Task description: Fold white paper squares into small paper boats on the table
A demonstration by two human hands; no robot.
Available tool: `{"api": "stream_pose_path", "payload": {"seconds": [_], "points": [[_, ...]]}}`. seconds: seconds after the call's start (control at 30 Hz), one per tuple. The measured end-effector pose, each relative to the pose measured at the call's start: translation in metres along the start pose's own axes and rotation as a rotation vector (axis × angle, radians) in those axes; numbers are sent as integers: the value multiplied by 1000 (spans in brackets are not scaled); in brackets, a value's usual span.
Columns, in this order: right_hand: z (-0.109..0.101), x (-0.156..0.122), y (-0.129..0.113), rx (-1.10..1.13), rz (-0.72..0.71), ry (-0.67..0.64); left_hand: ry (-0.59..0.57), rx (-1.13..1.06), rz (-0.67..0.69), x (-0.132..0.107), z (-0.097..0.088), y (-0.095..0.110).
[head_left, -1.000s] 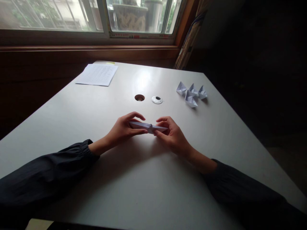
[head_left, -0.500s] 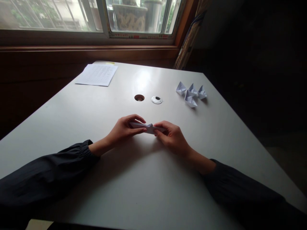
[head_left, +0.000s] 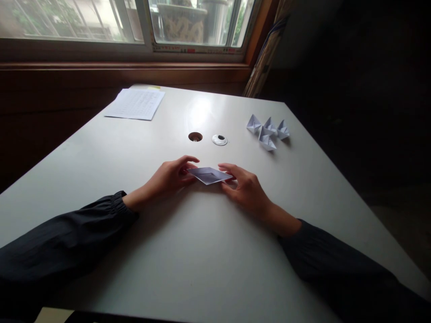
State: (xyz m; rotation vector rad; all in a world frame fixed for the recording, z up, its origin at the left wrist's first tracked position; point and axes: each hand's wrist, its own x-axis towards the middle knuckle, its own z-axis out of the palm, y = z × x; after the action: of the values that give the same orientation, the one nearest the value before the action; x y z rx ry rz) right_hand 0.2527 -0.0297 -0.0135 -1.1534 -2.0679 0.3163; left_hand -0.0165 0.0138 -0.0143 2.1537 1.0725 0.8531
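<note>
A folded white paper boat (head_left: 209,176) is between my two hands, near the middle of the white table (head_left: 202,251). It shows as a flattened diamond with a fold line inside. At its left tip my left hand (head_left: 173,176) curls loosely, index finger raised and thumb near the lower edge. My right hand (head_left: 245,184) curves round the right tip in the same way, thumb below and index finger lifted clear. Both hands appear to have a light hold on the ends. Whether the paper touches the table is hard to see.
Several finished paper boats (head_left: 267,131) stand grouped at the back right. Beyond my hands are a round hole (head_left: 195,137) in the tabletop and a loose round cover (head_left: 220,140). Written sheets (head_left: 136,104) lie at the back left, below a window (head_left: 198,24).
The narrow folded paper has turned to show a wider diamond face. My fingers have loosened from their pinch and moved outward towards its two ends.
</note>
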Motion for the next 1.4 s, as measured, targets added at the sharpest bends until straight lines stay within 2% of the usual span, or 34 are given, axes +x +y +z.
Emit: {"api": "stream_pose_path", "payload": {"seconds": [0.13, 0.33, 0.47, 0.7, 0.83, 0.9, 0.97, 1.07, 1.13, 1.2, 1.27, 1.33, 1.4], "points": [[-10, -5, 11, -30, -45, -12, -32, -18, 10, -1, -3, -4], [-21, -5, 25, -64, -249, -86, -62, -59, -17, -2, -5, -4], [-23, -4, 31, -64, -339, -81, -63, -148, 3, -2, -3, 0], [-21, -4, 32, -11, -225, -70, -3, -37, 3, -3, -2, 3], [-21, -3, 26, 19, -198, -60, 2, -115, -11, -3, -3, 1], [-23, -1, 24, 0, -187, 22, -1, -143, -23, -3, -5, 2], [-30, 2, 26, -58, -139, 192, 5, -142, -33, -3, -6, 4], [-52, 9, 48, -145, 3, 501, 11, -119, -31, -4, -7, 7], [-72, 11, 75, -200, 117, 672, -2, -101, -19, -4, -6, 7], [-92, 9, 107, -299, 189, 777, -20, -91, -10, -4, -6, 6], [-109, 4, 135, -401, 228, 792, -24, -98, -5, -4, -5, 5], [-117, -2, 154, -495, 244, 723, -13, -110, -4, -4, -5, 5], [-119, -7, 163, -576, 272, 639, -4, -113, -5, -4, -6, 5]]}}
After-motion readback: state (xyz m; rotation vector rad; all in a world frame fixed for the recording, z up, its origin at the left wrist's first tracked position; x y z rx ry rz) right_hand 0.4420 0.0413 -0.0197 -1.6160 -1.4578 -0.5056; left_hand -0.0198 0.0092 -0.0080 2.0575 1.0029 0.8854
